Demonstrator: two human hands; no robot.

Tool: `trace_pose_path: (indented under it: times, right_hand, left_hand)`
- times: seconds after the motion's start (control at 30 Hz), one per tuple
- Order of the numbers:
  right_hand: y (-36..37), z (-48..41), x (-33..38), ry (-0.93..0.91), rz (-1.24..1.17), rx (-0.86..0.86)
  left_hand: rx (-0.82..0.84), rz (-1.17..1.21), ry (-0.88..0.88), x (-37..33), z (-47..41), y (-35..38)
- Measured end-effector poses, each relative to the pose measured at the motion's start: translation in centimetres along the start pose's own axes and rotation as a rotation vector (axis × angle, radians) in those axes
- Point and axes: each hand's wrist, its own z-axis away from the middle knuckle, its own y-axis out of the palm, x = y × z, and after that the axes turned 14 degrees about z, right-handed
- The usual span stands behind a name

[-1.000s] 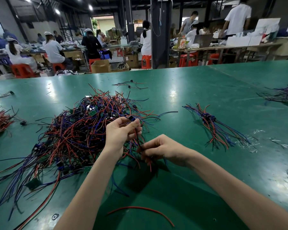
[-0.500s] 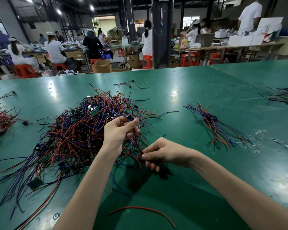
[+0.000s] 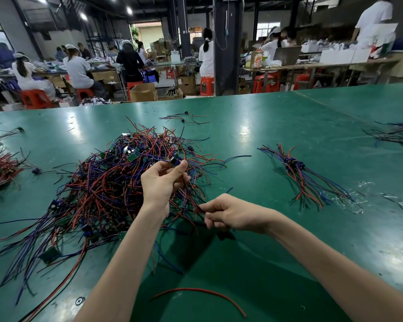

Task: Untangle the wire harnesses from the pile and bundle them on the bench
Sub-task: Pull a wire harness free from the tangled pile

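Wire pile (image 3: 107, 187) is found at centre left of the bench (image 3: 265, 126). One harness's black connector (image 3: 174, 161) is pinched by the left hand (image 3: 159, 182); its wires (image 3: 188, 194) are pinched lower by the right hand (image 3: 230, 214). Wires are judged light, limp and snag-prone; the rigid connector is advised as the hold.

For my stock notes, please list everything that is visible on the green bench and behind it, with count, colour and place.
bench: one, green, foreground
tangled pile: one, red, blue and black, centre-left
bundle: one, same colours, right of the pile
loose wire: one, red, near edge
red heap: one, left edge
dark heap: one, far right edge
stools: several, red, behind the bench
left hand: one, pinches a black connector above the pile
right hand: one, pinches thin wires at the pile's front
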Motion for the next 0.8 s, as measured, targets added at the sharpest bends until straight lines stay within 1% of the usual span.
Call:
trace_pose_path:
  times: [0.07,0.17,0.23,0.33,0.43,0.57,0.67,0.8]
  right_hand:
    - [0.0,0.0,0.3,-0.027,0.023,-0.018]
    - [0.2,0.2,0.8,-0.067,0.102,0.011]
    - [0.4,0.3,0.8,-0.067,0.153,0.033]
    - [0.3,0.5,0.9,-0.043,0.166,0.044]
    - [0.3,0.6,1.3,-0.077,0.17,0.008]
    - [0.3,0.7,1.5,-0.136,0.24,-0.075]
    - [0.6,0.7,1.6,-0.112,0.163,-0.087]
    - [0.8,0.6,1.4,-0.108,0.06,-0.053]
  left_hand:
    - [-0.036,0.01,0.038,0.0,-0.1,0.0]
    - [-0.054,0.001,0.064,0.0,-0.2,0.0]
    - [-0.054,-0.003,0.062,0.1,-0.2,0.0]
    - [-0.055,-0.016,0.061,0.1,-0.3,-0.1]
    - [-0.074,0.001,0.063,-0.1,-0.7,-0.3]
    - [-0.091,0.016,0.053,-0.1,-0.9,-0.5]
    - [-0.111,0.04,0.048,-0.3,-1.0,-0.7]
    - [-0.125,0.039,0.043,-0.4,-1.1,-0.8]
